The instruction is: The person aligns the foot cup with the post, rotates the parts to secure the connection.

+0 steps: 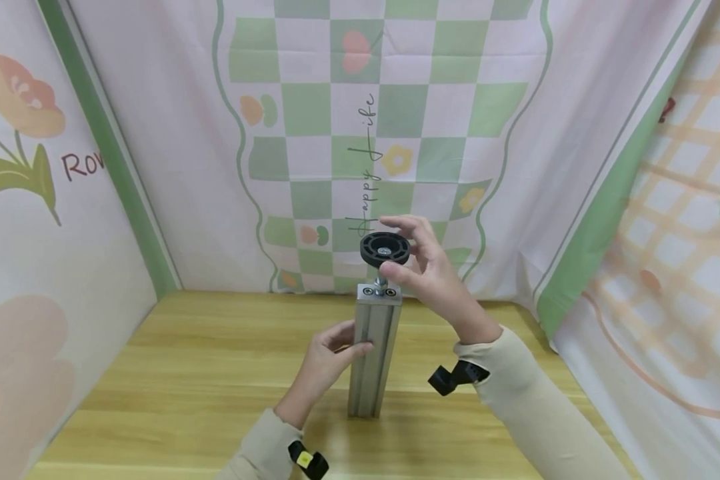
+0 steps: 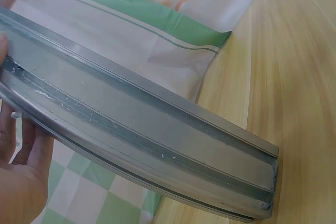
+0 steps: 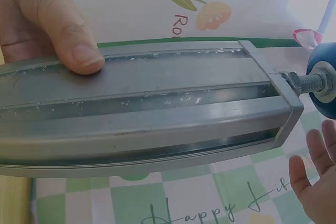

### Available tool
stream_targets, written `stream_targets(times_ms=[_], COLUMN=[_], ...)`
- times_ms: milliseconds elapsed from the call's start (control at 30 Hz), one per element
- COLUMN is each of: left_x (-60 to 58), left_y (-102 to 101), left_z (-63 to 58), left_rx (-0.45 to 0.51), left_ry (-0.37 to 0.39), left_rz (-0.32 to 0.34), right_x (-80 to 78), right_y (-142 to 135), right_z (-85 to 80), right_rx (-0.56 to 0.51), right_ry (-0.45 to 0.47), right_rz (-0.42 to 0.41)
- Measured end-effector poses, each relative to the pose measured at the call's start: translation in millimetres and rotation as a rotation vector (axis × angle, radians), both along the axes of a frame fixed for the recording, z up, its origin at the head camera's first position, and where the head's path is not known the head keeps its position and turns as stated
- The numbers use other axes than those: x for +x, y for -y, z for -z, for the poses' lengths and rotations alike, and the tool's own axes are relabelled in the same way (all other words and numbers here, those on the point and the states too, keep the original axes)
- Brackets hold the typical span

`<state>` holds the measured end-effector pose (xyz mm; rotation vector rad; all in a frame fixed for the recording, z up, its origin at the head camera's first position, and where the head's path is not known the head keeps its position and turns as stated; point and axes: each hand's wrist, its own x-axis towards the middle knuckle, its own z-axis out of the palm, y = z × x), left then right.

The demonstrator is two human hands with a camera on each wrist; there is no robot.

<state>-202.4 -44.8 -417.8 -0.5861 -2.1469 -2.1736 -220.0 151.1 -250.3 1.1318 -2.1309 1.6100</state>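
A silver aluminium profile (image 1: 373, 360) stands on the table, tilted slightly, with grooves along its sides. My left hand (image 1: 330, 357) grips it about halfway up, thumb across the near face. The left wrist view shows the profile's lower end (image 2: 231, 166) close to the wood. An end plate with screws caps the top, and a threaded stem rises from it to a round black levelling foot (image 1: 385, 249). Around this foot my right hand (image 1: 429, 263) is spread loosely, its thumb tip overlapping the near rim. In the right wrist view, fingers (image 3: 317, 153) stand apart from the foot.
The wooden table (image 1: 216, 373) spreads beneath both hands. Behind it hangs a green-and-white checked cloth (image 1: 312, 160), with printed curtains on the left and right. Black wrist mounts (image 1: 459, 377) sit on both sleeves.
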Motion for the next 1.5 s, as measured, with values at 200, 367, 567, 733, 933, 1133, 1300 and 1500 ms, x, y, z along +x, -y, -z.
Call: stream_targets(times_ms=[200,367,567,733,933,1133,1300,1500], left_x=[-0.3,-1.4,-2.3,-2.2,-2.1,-2.5,-3.6,-2.7], left_y=[0.1,0.2,0.0,-0.3,-0.8,-1.3,-1.3,-1.0], left_z=[1.0,2.2,3.4,3.3,3.2,2.4,2.3,2.5], left_rx=[0.009,0.014,0.015,0.016,0.011,0.001,0.011,0.009], left_ry=[-0.004,-0.01,-0.009,-0.008,0.0,-0.001,-0.01,-0.016], left_rz=[0.002,0.007,0.009,0.007,-0.004,-0.007,0.004,0.006], right_x=[-4.3,-4.9,-5.7,-7.0,-4.0,0.3,1.4,0.5], right_y=[-0.7,-1.4,-2.4,-4.7,-5.6,-2.7,-0.6,-0.4], right_z=[0.4,0.7,0.8,1.9,3.9,2.0,0.0,1.7], right_rx=[0.006,-0.047,-0.064,-0.067,-0.058,-0.071,-0.054,0.028], right_ry=[0.022,0.057,0.068,0.089,0.07,0.019,-0.02,-0.11], right_rz=[-0.147,-0.263,-0.271,-0.258,-0.161,-0.077,0.007,0.152])
